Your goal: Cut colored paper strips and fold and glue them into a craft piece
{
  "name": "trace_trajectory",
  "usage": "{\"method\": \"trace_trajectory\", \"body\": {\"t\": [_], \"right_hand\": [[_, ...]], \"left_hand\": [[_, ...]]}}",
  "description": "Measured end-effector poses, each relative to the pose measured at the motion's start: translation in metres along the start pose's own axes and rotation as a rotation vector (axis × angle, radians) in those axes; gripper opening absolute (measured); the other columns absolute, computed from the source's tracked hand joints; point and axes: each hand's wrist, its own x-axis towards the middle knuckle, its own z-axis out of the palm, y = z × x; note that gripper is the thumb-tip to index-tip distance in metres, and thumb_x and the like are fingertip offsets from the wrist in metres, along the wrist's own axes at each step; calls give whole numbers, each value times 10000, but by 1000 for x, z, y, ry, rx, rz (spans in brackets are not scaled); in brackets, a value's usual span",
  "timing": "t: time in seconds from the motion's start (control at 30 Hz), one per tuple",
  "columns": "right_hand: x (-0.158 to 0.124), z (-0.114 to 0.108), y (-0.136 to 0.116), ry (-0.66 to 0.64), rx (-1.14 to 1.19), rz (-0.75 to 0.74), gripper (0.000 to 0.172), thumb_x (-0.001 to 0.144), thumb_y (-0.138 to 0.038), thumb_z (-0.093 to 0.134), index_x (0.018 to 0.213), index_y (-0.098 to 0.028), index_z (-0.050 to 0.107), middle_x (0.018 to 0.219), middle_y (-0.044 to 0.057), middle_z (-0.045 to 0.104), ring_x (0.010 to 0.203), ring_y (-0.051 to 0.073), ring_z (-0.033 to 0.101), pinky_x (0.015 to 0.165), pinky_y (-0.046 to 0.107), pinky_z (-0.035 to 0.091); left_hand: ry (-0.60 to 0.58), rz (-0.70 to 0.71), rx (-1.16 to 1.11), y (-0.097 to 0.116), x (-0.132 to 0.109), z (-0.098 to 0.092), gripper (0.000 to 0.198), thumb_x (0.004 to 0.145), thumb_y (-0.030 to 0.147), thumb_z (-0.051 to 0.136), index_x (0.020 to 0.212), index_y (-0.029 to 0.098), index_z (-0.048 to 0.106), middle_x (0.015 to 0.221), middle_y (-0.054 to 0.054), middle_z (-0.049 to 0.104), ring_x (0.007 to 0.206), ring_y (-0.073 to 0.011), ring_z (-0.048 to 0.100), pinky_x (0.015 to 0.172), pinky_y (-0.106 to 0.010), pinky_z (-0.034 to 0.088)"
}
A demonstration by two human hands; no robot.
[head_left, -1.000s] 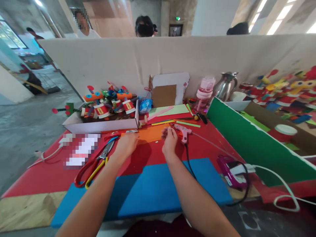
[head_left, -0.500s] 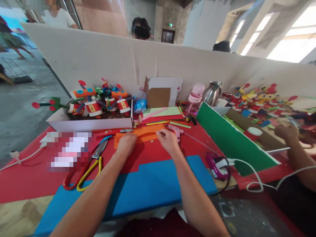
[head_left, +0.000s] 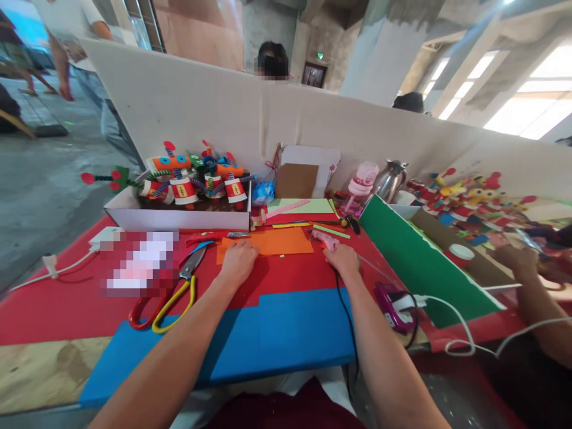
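Observation:
An orange sheet of paper (head_left: 286,243) lies on the red table covering, its near edge by my left hand (head_left: 240,260). The fingers of my left hand are curled closed on the paper's left part, their tips mostly hidden. My right hand (head_left: 343,261) is wrapped round the handle of a pink hot glue gun (head_left: 325,239), whose nozzle points left and away. From it a black cord runs down over the blue board (head_left: 304,325). Left of my left hand lie big scissors (head_left: 193,262) with one red and one yellow handle. Beside them rests a utility knife (head_left: 236,235).
A white box (head_left: 179,219) of paper-cup figures stands at the back left. On the right are a green-sided box (head_left: 424,268) and a purple power adapter (head_left: 393,307) with cables. A pink bottle (head_left: 361,185) and steel jug (head_left: 389,179) stand behind. A co-worker's hand (head_left: 518,259) works at far right.
My right hand has left the orange paper, moved right and taken hold of the hot glue gun. The paper lies flatter. My left hand stays at its left part; the view has shifted slightly.

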Motion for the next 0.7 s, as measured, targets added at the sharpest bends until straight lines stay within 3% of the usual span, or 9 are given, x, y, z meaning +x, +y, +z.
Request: {"method": "trace_trajectory", "body": {"t": [0.13,0.23,0.33,0.4,0.47,0.53,0.57,0.7], "right_hand": [[5,-2,12,37,-5,87,473,841,-426,455,1160,-123,628,1138,196,661,1068,321,626,806,371,486],[2,-8,18,38,-5,64,473,843,-463,464,1138,-136,636,1113,183,673,1057,322,627,800,366,479],[-12,-12,12,172,58,-5,443,858,-512,455,1091,-190,652,1033,146,700,972,288,651,756,342,472],[-23,-6,-1,251,145,-161,344,907,-435,421,997,-215,670,942,98,714,893,227,657,733,302,461],[-33,8,-20,158,215,-478,243,903,-324,476,880,-185,674,880,80,707,838,191,643,740,275,452],[-37,25,-41,88,293,-733,146,861,-166,531,935,-170,657,974,77,689,905,166,618,794,253,438],[-37,33,-51,73,308,-821,179,845,-128,544,989,-168,644,1037,84,669,942,163,601,810,248,430],[-35,45,-74,55,209,-823,187,853,-63,482,891,-150,643,942,91,638,854,171,564,733,255,409]], "left_hand": [[6,21,-8,5,-4,-4,296,834,74,400,873,108,692,878,-169,663,920,-285,608,748,-377,451],[4,39,-9,10,-9,-10,303,822,55,394,853,115,689,882,-169,666,925,-281,611,739,-372,450],[-2,-18,-16,13,-15,-17,323,814,43,374,877,112,683,892,-174,668,903,-281,620,703,-363,453],[6,-93,-18,14,-17,-21,330,822,54,361,910,101,675,897,-176,670,884,-287,625,681,-363,455],[28,-153,-21,14,-19,-23,328,836,80,356,929,96,669,904,-175,671,878,-290,628,678,-368,456],[50,-178,-25,14,-20,-24,324,845,102,357,931,99,669,905,-173,673,883,-293,627,688,-374,458],[58,-181,-27,14,-21,-24,322,846,109,359,929,101,670,900,-171,673,884,-293,627,693,-376,458],[85,-182,-22,13,-23,-19,309,854,129,365,916,103,667,895,-168,671,865,-284,629,707,-372,454]]}}
